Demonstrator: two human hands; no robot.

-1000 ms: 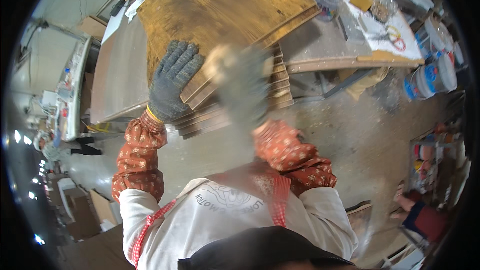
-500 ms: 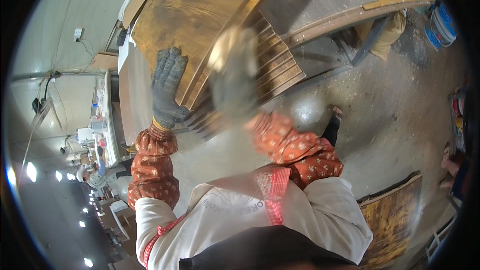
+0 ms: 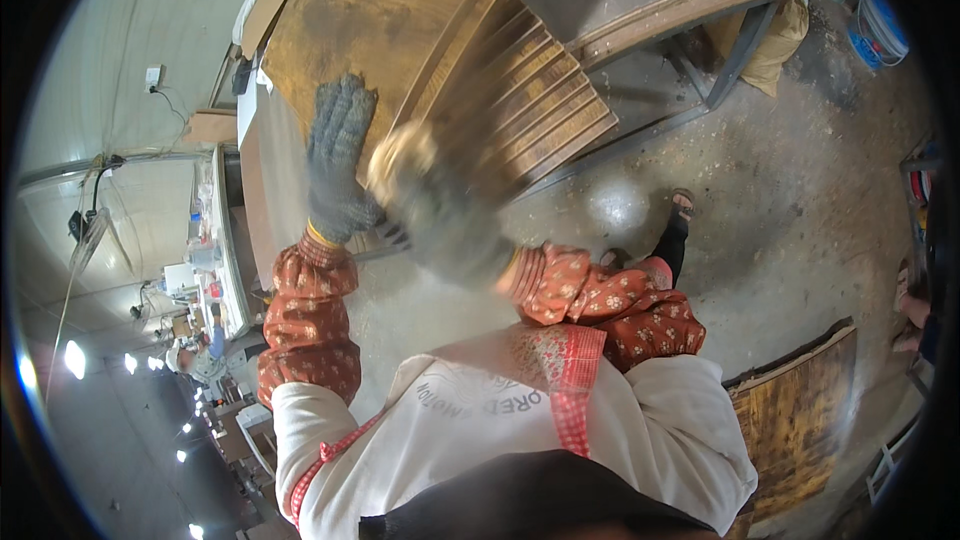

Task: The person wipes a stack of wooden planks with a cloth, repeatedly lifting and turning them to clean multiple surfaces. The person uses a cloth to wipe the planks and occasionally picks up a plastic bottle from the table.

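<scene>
My left hand [image 3: 343,155], in a dark grey knitted glove, lies flat with fingers outstretched on the near left part of a brown wooden panel [image 3: 370,20]. A raised wooden strip [image 3: 462,25] runs along the panel's right edge. My right hand [image 3: 455,225], also gloved and smeared by motion, is closed round a crumpled tan lump [image 3: 402,162] that looks like a rag or pad. It is at the strip's near end, close to my left hand. Slatted wood [image 3: 560,105] shows beyond it, partly hidden by the blur.
A workbench [image 3: 660,10] on metal legs extends to the right, with a tan sack [image 3: 775,45] beneath. A blue-and-white bucket [image 3: 878,30] stands far right. Another stained wooden board [image 3: 800,425] is at lower right. A person's foot [image 3: 683,203] shows on the floor.
My right hand has moved nearer along the strip and to the left with the tan lump. My left hand stays flat on the panel. The view has shifted slightly.
</scene>
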